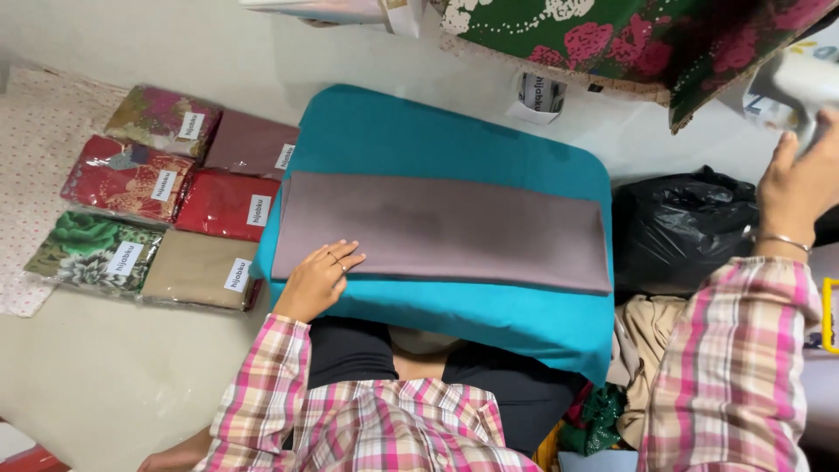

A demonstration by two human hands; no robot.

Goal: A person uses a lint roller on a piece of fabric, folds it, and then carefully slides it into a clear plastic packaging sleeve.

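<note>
Resting flat at the near left edge of the folded mauve-grey cloth [441, 232], left hand [319, 280], fingers spread and pressing lightly, apparently pinning the fold so it is not sliding. Lying lengthwise across the teal padded board [454, 140], that cloth, its long edges squared to the board, the board itself sitting over the lap and serving as a work surface. Reaching up and away at far right, right hand [800, 188], a thin bangle at the wrist, fingers curling around the grip of a white appliance [800, 79], possibly an iron; mostly cut off by the frame, so not certain. Crowding the right side beside the board, a black plastic bag [677, 227] and a heap of loose fabric [634, 350]. Lying on the floor to the left, well apart from the hands, two rows of packaged folded fabrics [170, 197] in clear sleeves with labels. Hanging over the far edge, a green floral cloth [629, 39], overhanging the space beyond the board.
</note>
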